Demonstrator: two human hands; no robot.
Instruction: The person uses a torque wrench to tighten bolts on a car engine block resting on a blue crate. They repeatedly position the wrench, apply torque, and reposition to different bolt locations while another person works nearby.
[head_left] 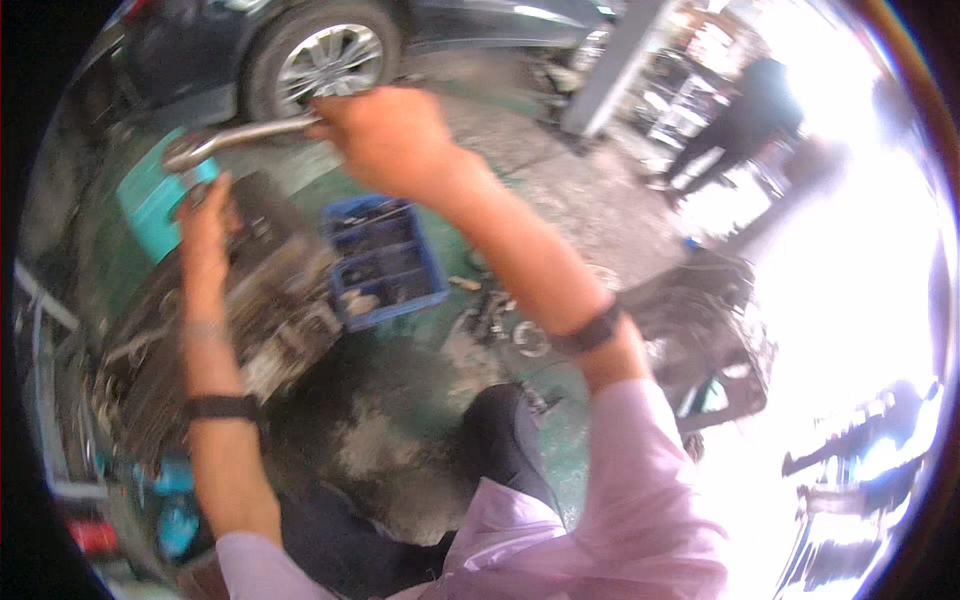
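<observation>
Slipping could be caused by tilting the wrench point(262, 130) gripped in the right hand point(385, 138); whether the left hand point(208, 222) near the wrench's head is closed cannot be told.

Vehicle repair workshop, by the look of it. Dark car point(470, 24) is parked alongside; plain pillar point(612, 80) stands near it. Grimy engine-like metal block point(285, 262), wrench point(262, 130), divided blue tray point(438, 272) of small parts, loose metal pieces point(530, 338) on a worn, stained floor point(385, 440).
</observation>
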